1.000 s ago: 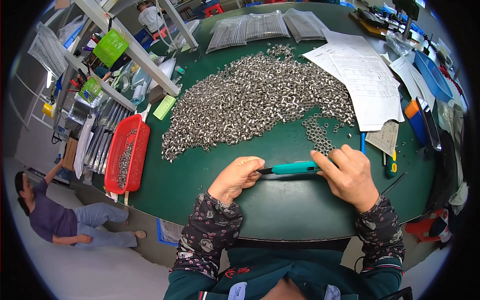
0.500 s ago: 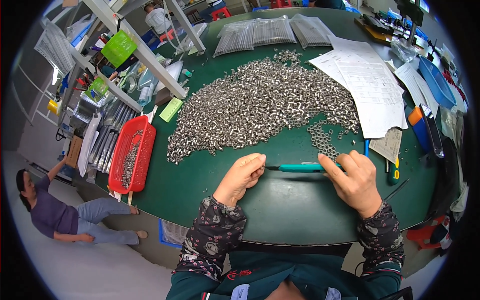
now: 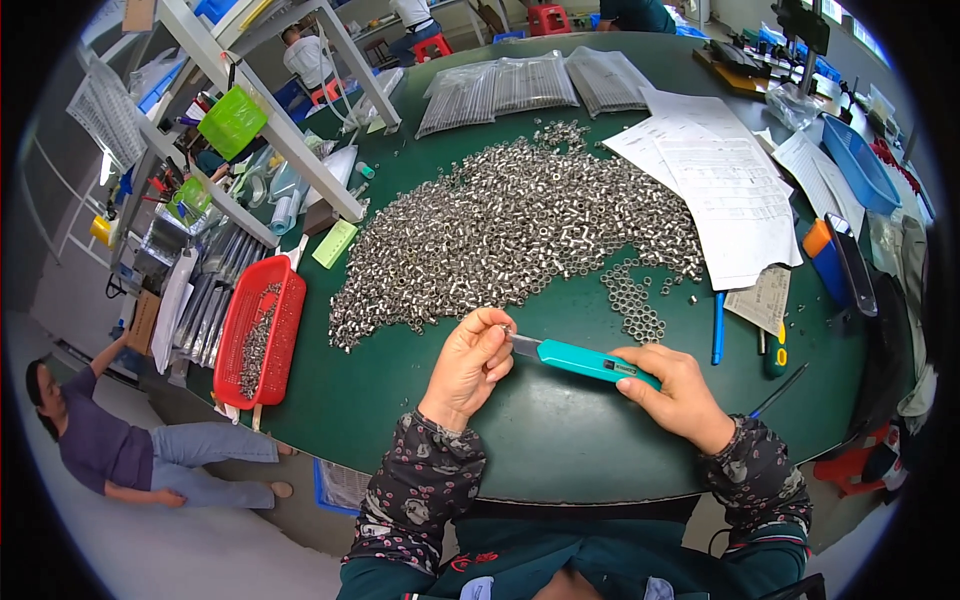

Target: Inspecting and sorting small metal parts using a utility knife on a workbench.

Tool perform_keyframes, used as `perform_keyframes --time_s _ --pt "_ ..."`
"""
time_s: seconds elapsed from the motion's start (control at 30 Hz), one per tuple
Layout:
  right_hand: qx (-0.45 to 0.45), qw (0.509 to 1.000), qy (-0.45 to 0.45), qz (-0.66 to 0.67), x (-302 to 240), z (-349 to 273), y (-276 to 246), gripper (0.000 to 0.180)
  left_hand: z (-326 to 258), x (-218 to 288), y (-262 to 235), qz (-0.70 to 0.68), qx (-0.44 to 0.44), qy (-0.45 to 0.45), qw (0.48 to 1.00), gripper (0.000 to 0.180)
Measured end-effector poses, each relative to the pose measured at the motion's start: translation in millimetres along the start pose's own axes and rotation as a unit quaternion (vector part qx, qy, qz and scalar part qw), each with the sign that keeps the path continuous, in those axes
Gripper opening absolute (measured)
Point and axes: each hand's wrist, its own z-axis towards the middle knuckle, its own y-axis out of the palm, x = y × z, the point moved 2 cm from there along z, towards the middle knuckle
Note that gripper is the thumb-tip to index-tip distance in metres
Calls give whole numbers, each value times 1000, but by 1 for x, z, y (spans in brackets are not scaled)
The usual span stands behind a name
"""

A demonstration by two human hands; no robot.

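My right hand (image 3: pixel 682 388) is closed round the teal handle of a utility knife (image 3: pixel 572 360), whose blade points left. My left hand (image 3: pixel 466 366) is closed, thumb and fingertips pinching a small metal ring (image 3: pixel 507 331) that the fingers partly cover. The blade's tip is right at that ring; whether it goes inside cannot be made out. Beyond both hands spreads a large heap of small shiny metal rings (image 3: pixel 520 220). Just past the knife, a small group of rings (image 3: pixel 632 303) lies in a single layer.
At left stands a red plastic basket (image 3: pixel 291 335) with some rings in it. Bagged metal rods (image 3: pixel 535 82) lie behind the heap. Paper sheets (image 3: pixel 735 225), a blue pen (image 3: pixel 718 328) and a yellow-green-handled tool (image 3: pixel 776 356) are at right. A person (image 3: pixel 105 440) stands at far left.
The knife has turned so its broad side shows and its tip sits higher than its handle end. My right hand has moved down and changed its grip. My left hand still pinches near the blade tip.
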Motion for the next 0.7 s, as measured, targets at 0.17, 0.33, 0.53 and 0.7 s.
perform_keyframes --time_s 0.17,0.33,0.53,0.7 --pt "-10 999 -1 40 8 0 4 27 0 -1 1 16 -8 2 1000 10" --pt "-14 1000 -7 14 8 -1 6 26 -1 -2 1 62 16 20 998 10" --pt "10 993 -2 -116 -3 -2 2 26 -1 -5 -2 48 37 14 998 12" --pt "65 974 -53 -209 -6 -1 1 30 0 -7 -2 52 40 1 998 12"
